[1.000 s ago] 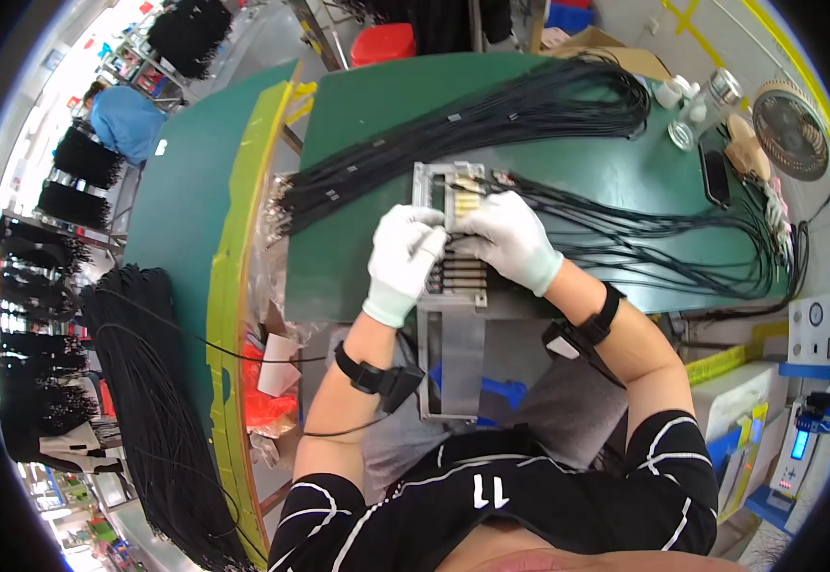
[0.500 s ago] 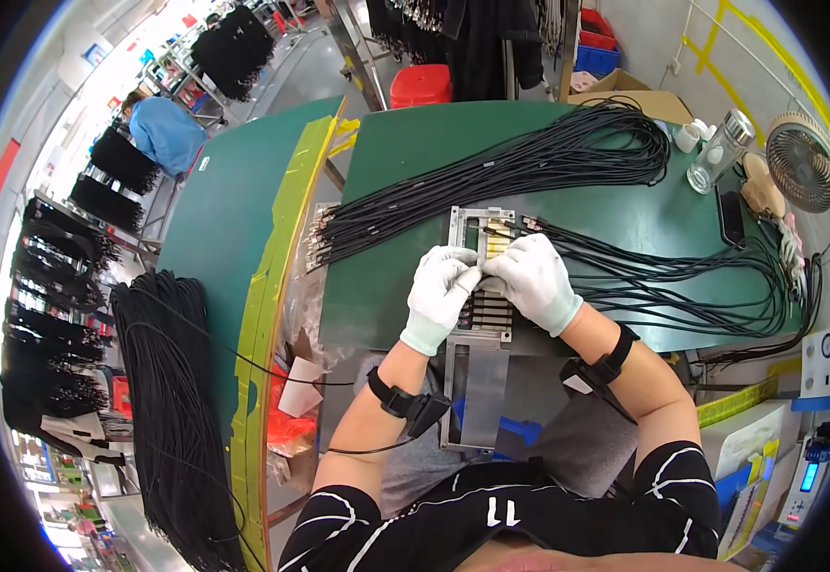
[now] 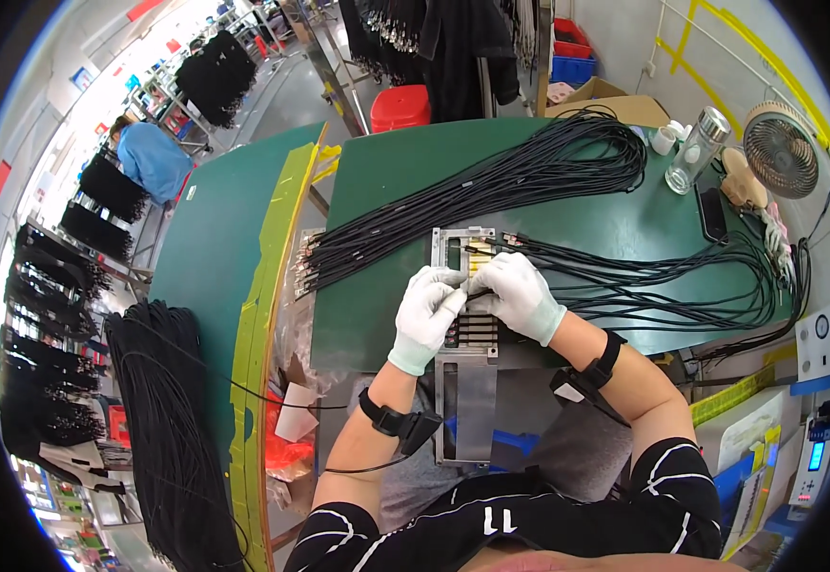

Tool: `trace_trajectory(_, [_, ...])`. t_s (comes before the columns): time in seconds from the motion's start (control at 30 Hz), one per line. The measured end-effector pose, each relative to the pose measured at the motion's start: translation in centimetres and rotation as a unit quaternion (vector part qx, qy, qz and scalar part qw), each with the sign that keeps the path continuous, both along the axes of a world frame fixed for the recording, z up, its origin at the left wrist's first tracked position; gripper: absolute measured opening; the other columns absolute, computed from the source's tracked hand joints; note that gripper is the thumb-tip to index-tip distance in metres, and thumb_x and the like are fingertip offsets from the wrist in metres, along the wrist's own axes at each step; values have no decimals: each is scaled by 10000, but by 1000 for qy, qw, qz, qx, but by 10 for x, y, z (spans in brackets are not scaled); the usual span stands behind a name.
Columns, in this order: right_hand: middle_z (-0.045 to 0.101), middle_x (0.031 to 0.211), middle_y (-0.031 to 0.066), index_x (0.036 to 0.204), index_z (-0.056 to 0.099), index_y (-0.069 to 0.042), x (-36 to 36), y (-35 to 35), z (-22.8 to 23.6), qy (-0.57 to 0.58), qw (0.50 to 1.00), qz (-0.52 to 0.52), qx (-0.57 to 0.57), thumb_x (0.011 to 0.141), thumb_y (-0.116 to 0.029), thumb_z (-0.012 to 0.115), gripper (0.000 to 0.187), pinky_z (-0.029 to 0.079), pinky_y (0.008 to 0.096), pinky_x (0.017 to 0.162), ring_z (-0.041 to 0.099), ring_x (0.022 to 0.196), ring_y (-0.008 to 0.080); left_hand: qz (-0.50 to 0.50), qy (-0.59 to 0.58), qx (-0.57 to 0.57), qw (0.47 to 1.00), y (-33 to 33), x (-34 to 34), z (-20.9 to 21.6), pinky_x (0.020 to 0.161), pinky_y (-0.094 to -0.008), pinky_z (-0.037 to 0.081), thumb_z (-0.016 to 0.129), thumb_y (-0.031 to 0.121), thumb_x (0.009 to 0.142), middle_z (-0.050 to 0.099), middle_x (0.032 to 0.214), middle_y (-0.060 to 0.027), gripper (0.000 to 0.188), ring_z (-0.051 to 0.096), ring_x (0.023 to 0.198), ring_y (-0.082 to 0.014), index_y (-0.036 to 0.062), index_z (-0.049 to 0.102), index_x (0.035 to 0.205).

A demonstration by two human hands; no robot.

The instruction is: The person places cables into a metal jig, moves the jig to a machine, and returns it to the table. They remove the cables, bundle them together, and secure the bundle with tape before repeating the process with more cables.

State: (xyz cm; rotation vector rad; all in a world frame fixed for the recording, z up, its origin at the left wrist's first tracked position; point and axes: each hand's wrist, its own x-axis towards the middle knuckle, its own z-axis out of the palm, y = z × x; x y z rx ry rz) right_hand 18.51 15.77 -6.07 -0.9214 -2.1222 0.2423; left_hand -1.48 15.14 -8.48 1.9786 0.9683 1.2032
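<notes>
Both my hands wear white gloves and meet over a silver metal fixture [image 3: 440, 250] lying at the table's near edge. My left hand [image 3: 426, 316] is closed in a pinch at the end of a black cable [image 3: 478, 295]. Thumb and fingers of my right hand [image 3: 522, 297] are closed on the same cable, just right of the left fingertips. The gloves hide most of the cable end. Below the hands, several short black pieces lie side by side in the fixture's slots; yellowish strips show in its upper part. A bare metal plate [image 3: 472, 405] extends toward my lap.
A thick black cable bundle [image 3: 491, 181] crosses the green table [image 3: 367, 172]; looser cables [image 3: 644, 267] lie right. A glass bottle [image 3: 699, 151], phone [image 3: 711, 212] and fan [image 3: 781, 150] stand far right. Another bundle [image 3: 162, 419] hangs left. A person in blue [image 3: 151, 159] is far left.
The view has shifted slightly, so the table sits lower and further left. My hands stay together over the fixture, with their fingertips a little closer around the cable.
</notes>
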Motion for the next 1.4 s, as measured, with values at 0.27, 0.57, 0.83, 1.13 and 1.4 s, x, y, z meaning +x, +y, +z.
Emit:
trace_trajectory(0.27, [675, 788, 94, 900, 664, -89, 30, 14, 2, -57, 994, -48, -77, 753, -211, 767, 216, 489, 441, 703, 640, 792, 333, 96, -121, -97, 983, 8, -12, -3, 915, -382, 437, 680, 99, 844, 669, 973, -137, 123, 595, 982, -285, 12, 654, 761])
trace_trajectory(0.57, [678, 778, 65, 859, 699, -95, 31, 15, -9, -47, 991, 24, -127, 755, -195, 755, 155, 481, 407, 737, 626, 788, 293, 104, 149, 173, 968, 17, -27, 10, 942, -397, 451, 684, 170, 882, 674, 1040, -111, 142, 597, 1007, -307, 29, 690, 893])
trace_trajectory(0.83, [647, 743, 20, 791, 668, -133, 33, 19, -7, -120, 990, -72, 4, 754, -152, 717, 64, 450, 372, 772, 600, 811, 255, 203, 97, -7, 974, 15, -25, -7, 915, -371, 461, 650, 232, 898, 697, 1008, -67, 190, 612, 993, -264, 75, 712, 986])
trace_trajectory(1.13, [621, 746, -5, 791, 652, -149, 35, 25, -10, -145, 984, -82, 58, 746, -144, 711, 74, 441, 370, 803, 593, 854, 237, 163, 145, -7, 976, 18, -27, -15, 892, -322, 480, 595, 157, 955, 672, 1013, -101, 197, 622, 961, -221, 32, 702, 1063])
trace_trajectory(1.4, [623, 775, 3, 807, 651, -145, 24, 19, -9, -152, 981, -100, 60, 759, -176, 719, 89, 446, 374, 802, 592, 858, 242, 157, 126, -2, 980, 11, -7, -13, 996, -420, 432, 651, 279, 887, 649, 1178, -125, 213, 560, 1122, -308, 168, 731, 1050])
